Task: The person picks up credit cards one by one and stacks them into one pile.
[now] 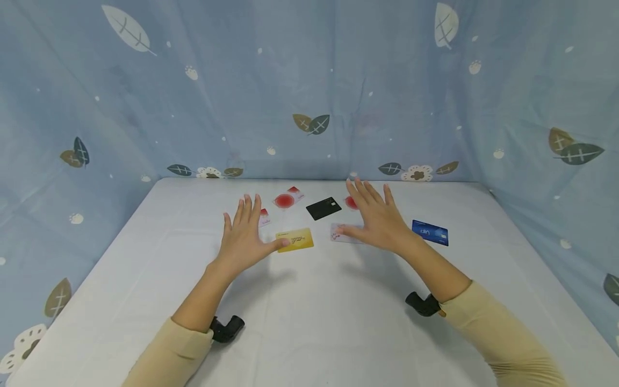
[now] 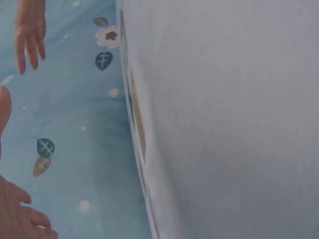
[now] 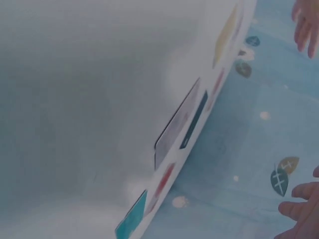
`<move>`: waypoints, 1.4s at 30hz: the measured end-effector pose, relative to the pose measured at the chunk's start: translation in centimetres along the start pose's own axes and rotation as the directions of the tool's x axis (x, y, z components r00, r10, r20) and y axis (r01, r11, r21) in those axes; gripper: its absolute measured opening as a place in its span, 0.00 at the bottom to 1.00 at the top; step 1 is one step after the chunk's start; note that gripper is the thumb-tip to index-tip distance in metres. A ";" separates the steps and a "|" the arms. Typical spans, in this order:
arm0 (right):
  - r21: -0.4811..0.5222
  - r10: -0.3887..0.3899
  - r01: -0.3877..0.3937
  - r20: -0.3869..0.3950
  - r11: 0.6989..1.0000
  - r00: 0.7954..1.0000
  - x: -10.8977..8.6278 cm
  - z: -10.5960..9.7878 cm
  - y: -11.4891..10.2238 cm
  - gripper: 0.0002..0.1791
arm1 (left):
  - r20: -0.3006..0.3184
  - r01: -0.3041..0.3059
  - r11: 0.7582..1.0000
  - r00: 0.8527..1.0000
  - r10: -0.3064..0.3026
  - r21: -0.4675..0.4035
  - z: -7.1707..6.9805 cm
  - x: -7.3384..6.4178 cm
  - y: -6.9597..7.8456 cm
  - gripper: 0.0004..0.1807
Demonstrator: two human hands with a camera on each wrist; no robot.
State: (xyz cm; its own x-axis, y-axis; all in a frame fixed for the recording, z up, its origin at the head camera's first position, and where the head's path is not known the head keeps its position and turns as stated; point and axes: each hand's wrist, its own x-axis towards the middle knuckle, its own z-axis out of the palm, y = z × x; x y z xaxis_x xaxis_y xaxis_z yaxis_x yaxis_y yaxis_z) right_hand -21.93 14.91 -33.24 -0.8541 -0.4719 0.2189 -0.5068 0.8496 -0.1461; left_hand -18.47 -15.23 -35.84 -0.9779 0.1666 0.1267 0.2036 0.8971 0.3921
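Note:
Both hands hover above the white table with fingers spread and nothing held. My left hand is at the left, its thumb overlapping a yellow card in the head view. Partly hidden behind its fingers is a white card with a red mark. My right hand covers part of a pale patterned card and of a card with a red circle. Between the hands lie a black card and another red-circle card. Right of the right hand rests a blue card.
A white cloth covers the table. Behind and beside it hangs a blue curtain printed with leaves. Black wrist-worn devices stick out from the left sleeve and the right sleeve.

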 end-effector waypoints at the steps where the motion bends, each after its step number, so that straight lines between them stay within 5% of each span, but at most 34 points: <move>1: 0.008 0.001 -0.001 -0.005 1.000 1.000 0.1 0.0 -0.1 0.56 | -0.008 0.001 1.000 1.000 -0.002 -0.014 0.0 0.0 0.1 0.65; 15: 0.147 0.031 -0.026 -0.031 0.989 0.999 1.2 1.7 -1.4 0.57 | -0.085 0.020 0.987 0.996 -0.034 -0.159 0.4 0.0 0.3 0.64; 21: 0.250 0.026 -0.001 -0.099 0.968 0.995 2.0 3.1 -1.5 0.52 | -0.086 0.023 0.976 0.995 -0.042 -0.216 0.7 0.2 0.0 0.65; 34: 0.593 0.113 -0.012 -0.132 0.805 0.985 2.3 5.0 -2.0 0.47 | -0.074 0.068 0.954 0.993 -0.093 -0.293 1.3 0.5 -0.4 0.61; 42: 0.635 0.094 -0.007 -0.102 0.773 0.990 2.2 6.3 -2.0 0.44 | -0.041 0.089 0.941 0.993 -0.108 -0.327 2.2 0.7 -0.8 0.60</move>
State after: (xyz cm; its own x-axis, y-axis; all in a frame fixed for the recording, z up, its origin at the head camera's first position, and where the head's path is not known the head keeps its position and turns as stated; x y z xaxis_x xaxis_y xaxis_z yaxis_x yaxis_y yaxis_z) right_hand -23.56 10.68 -38.55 -0.8813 -0.3635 0.3020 -0.4596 0.5102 -0.7269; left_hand -19.41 -14.88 -38.09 -0.9913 0.0520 0.1210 0.1208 0.7251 0.6780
